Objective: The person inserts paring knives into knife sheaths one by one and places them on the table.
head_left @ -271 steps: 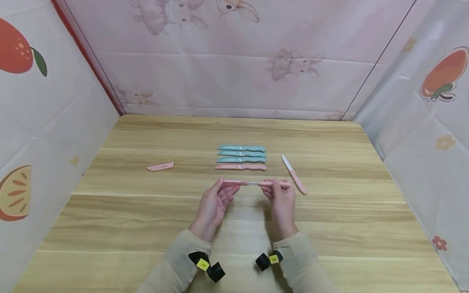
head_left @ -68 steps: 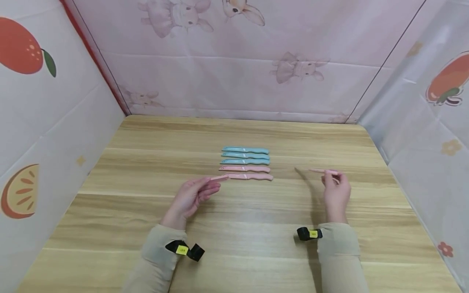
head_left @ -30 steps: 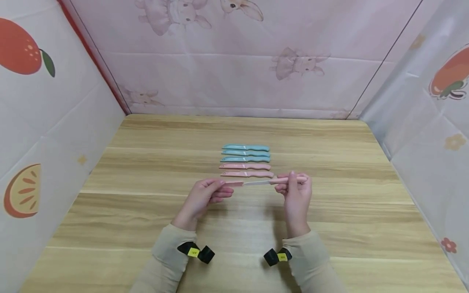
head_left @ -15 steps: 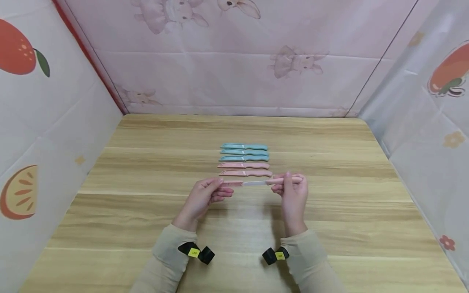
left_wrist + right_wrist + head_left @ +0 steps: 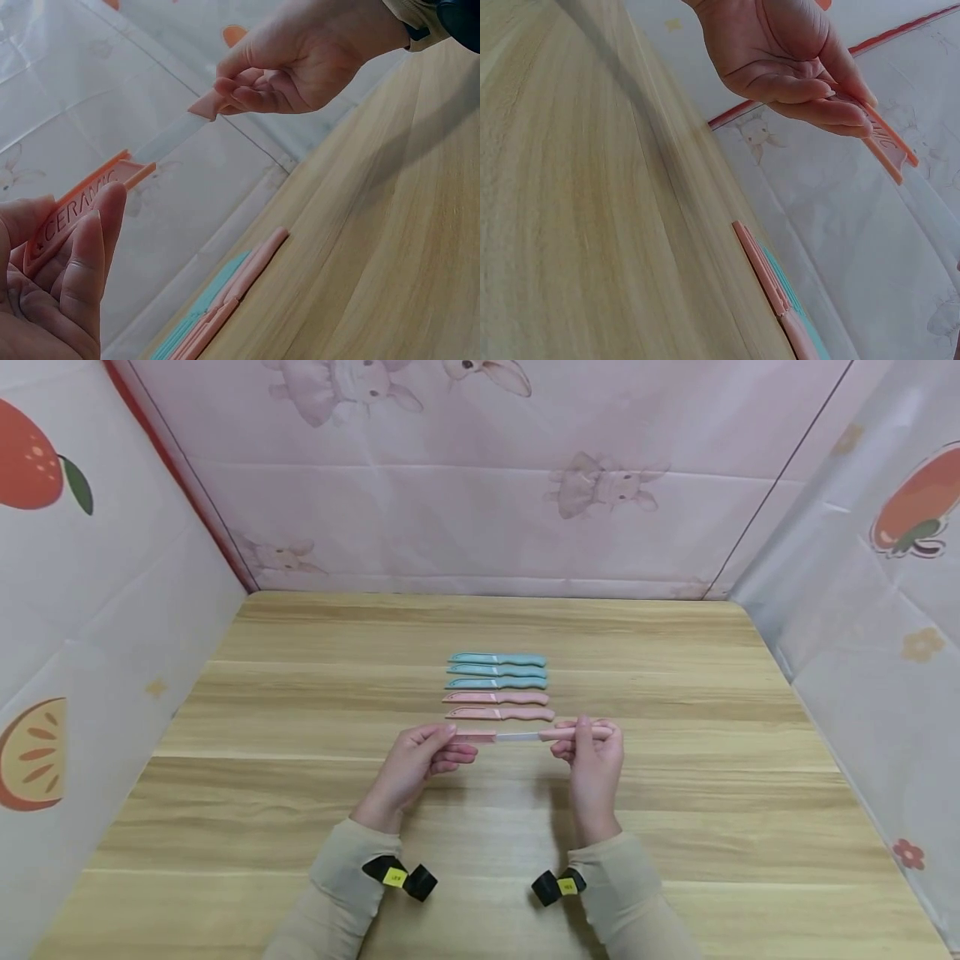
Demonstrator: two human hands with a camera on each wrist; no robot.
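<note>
My left hand [image 5: 411, 768] pinches a pink knife sheath [image 5: 478, 737] between thumb and fingers, above the table. In the left wrist view the raised word CERAMIC shows on the sheath, and its open end faces the blade. My right hand [image 5: 596, 777] grips the pink handle of a paring knife [image 5: 519, 737], its pale blade pointing left with the tip inside the sheath's mouth. Part of the blade stays bare between the two. Just beyond the hands lie two pink sheathed knives [image 5: 498, 714] and three teal sheathed knives [image 5: 498, 671], side by side with handles to the right.
The wood-grain table [image 5: 300, 827] is bounded by a pink rabbit-print cloth [image 5: 465, 527] at the back and pale fruit-print cloths on both sides. A wrist camera [image 5: 420, 882] is strapped to each sleeve.
Nine seconds ago a loose sheath and bare knife lay apart on the table; one more pink sheathed knife is now in the row. Since then my right hand brought this knife leftward into the sheath.
</note>
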